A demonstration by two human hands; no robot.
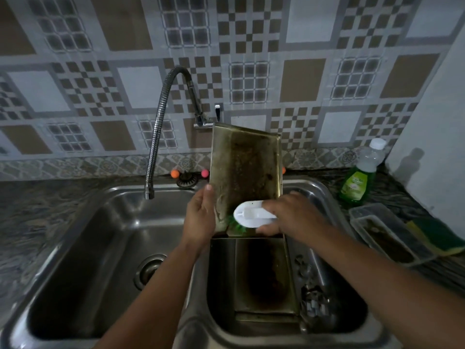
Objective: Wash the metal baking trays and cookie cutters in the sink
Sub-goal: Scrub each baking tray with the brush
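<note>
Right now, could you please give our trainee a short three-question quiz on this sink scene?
1. True or false: the left hand steadies the upright baking tray.
2. What does the right hand hold? A) the white scrub brush B) the green soap bottle C) the faucet
3. Which basin holds the second tray?

Key: 1 true; 2 A; 3 the right basin.

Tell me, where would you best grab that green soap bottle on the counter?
Probably round the clear neck of the soap bottle, just under its white cap, coming from the sink side. It stands upright, narrows there so fingers can wrap it, and the white wall crowds its far side.
</note>
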